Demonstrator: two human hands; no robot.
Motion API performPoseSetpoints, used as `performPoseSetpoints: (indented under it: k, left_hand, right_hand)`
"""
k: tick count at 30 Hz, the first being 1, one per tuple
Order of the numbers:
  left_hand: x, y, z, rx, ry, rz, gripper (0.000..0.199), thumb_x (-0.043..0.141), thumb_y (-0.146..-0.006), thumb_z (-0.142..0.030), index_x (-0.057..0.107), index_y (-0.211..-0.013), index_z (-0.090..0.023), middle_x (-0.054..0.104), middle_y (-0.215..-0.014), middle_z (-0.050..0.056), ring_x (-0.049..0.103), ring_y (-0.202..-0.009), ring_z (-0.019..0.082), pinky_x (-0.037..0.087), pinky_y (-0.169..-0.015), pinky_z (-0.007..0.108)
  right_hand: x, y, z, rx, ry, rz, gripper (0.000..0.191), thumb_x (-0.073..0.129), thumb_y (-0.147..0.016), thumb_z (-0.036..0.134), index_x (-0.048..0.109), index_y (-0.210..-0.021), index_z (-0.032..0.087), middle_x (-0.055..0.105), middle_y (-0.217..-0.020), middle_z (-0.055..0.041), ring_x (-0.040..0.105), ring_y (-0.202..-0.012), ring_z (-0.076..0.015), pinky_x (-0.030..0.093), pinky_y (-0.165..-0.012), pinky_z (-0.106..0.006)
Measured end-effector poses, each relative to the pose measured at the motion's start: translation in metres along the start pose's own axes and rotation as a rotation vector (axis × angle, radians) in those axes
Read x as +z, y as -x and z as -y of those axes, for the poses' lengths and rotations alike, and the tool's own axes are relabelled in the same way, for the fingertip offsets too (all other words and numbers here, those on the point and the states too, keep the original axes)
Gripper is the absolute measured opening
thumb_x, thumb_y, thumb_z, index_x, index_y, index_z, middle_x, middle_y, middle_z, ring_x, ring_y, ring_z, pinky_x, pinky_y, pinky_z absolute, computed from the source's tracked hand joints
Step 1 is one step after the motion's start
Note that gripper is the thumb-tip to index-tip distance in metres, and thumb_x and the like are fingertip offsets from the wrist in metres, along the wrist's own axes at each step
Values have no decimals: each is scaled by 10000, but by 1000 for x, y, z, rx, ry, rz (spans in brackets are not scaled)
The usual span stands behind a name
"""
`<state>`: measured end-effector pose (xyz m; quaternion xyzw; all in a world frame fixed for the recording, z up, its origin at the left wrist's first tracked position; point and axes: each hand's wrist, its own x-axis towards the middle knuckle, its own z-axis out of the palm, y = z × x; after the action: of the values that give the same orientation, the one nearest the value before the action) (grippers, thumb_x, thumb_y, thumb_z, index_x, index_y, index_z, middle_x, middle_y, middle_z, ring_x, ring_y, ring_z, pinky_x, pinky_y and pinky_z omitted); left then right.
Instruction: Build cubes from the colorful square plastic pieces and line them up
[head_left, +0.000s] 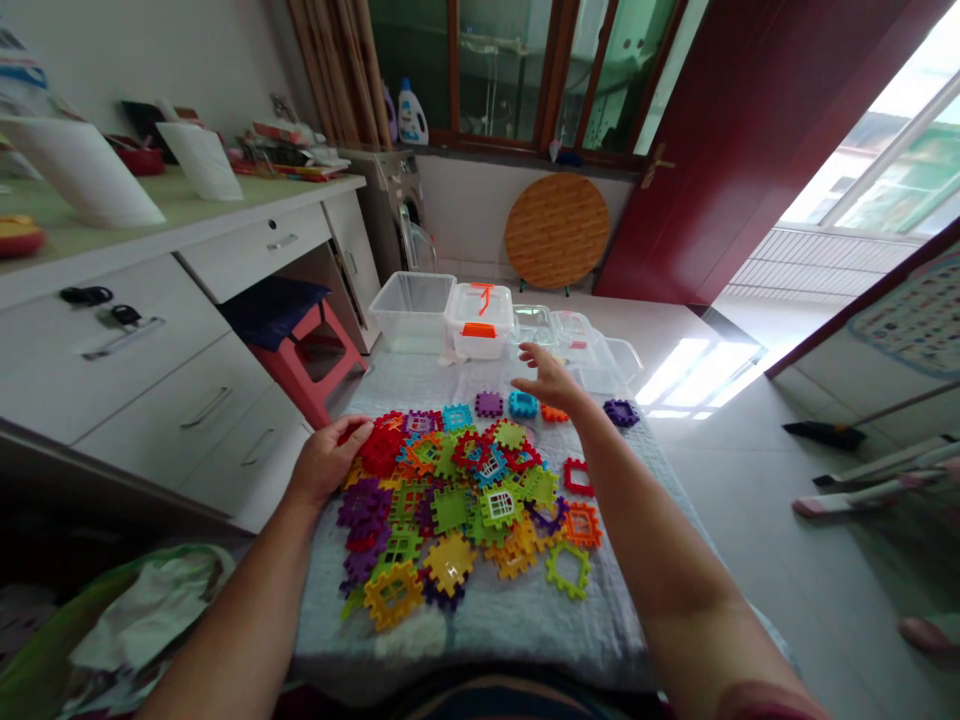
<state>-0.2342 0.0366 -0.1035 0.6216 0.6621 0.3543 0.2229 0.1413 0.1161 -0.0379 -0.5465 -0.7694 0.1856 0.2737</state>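
Colourful notched plastic pieces lie heaped on the cloth-covered table, among them a yellow piece (450, 563) near the front. My left hand (330, 458) rests at the heap's left edge, its curled fingers touching a red piece (381, 452). My right hand (547, 378) is raised over the far part of the table with its fingers apart and nothing in them. Below and beside it are a blue piece (523, 404), a purple piece (489, 404) and an orange piece (555, 413). A dark purple piece (621, 413) lies by the right edge.
Beyond the pieces stand an open clear bin (415, 315), a lidded clear box (480, 325) with orange clips, and smaller clear containers (571, 328). A red stool (311, 350) is left of the table. A white cabinet (217, 390) stands further left.
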Motion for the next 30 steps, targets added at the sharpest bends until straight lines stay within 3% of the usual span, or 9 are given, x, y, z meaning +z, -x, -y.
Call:
performPoseSetpoints:
  k: [6, 9, 12, 15, 19, 24, 27, 30]
  left_hand:
    - [-3, 1, -7, 42, -84, -14, 469, 489, -802, -582, 691, -982, -198, 737, -1012, 62, 670, -968, 249, 496, -923, 316]
    - [-9, -2, -19, 163, -202, -108, 464, 453, -824, -566, 681, -965, -187, 705, -1093, 101, 633, -1060, 265, 447, -1007, 342]
    - [-12, -12, -39, 256, -275, -150, 477, 363, -878, -517, 676, -983, -172, 683, -1132, 123, 608, -1109, 262, 423, -1034, 359]
    - [-3, -27, -66, 344, -316, 60, 458, 311, -904, -420, 676, -1015, -165, 693, -1104, 114, 618, -1075, 245, 437, -1007, 354]
    - [32, -50, -96, 389, -483, 402, 407, 362, -882, -295, 671, -1112, -163, 667, -1201, 115, 593, -1133, 231, 406, -1030, 333]
    - [74, -67, -107, 324, -543, 517, 388, 588, -767, -414, 709, -1031, -157, 704, -1086, 142, 650, -1001, 264, 478, -889, 316]
    - [84, -74, -105, 278, -551, 560, 405, 672, -671, -396, 710, -990, -150, 718, -1021, 133, 660, -905, 264, 491, -795, 307]
    - [86, -81, -102, 228, -533, 633, 375, 654, -659, -347, 698, -971, -145, 725, -822, 78, 652, -729, 228, 481, -663, 288]
  right_hand:
    - [-32, 83, -23, -5, -72, -133, 500, 629, -750, 270, 565, -1238, 186, 646, -1148, -124, 626, -991, -238, 492, -915, -427]
    - [-33, 126, -30, 83, -79, -151, 382, 575, -780, 274, 600, -1153, 195, 698, -975, -79, 649, -829, -204, 528, -775, -370]
    - [-26, 152, -37, 190, -77, -171, 278, 512, -796, 277, 638, -1031, 198, 707, -823, -46, 646, -684, -185, 517, -677, -337]
    - [-14, 161, -44, 228, -63, -298, 258, 486, -793, 293, 659, -956, 194, 710, -781, -52, 654, -679, -201, 513, -700, -349]
    - [-2, 163, -47, 243, -18, -401, 251, 487, -797, 328, 678, -893, 197, 688, -714, -46, 609, -599, -199, 494, -662, -345]
    - [0, 165, -49, 270, 8, -427, 257, 473, -803, 337, 685, -854, 200, 686, -718, -51, 584, -588, -198, 479, -646, -335]
    - [0, 165, -52, 285, 14, -429, 269, 466, -798, 337, 689, -845, 195, 678, -697, -49, 570, -576, -194, 471, -639, -328]
    - [1, 164, -53, 297, 15, -430, 292, 467, -790, 343, 702, -855, 181, 669, -675, -47, 551, -553, -185, 462, -631, -323]
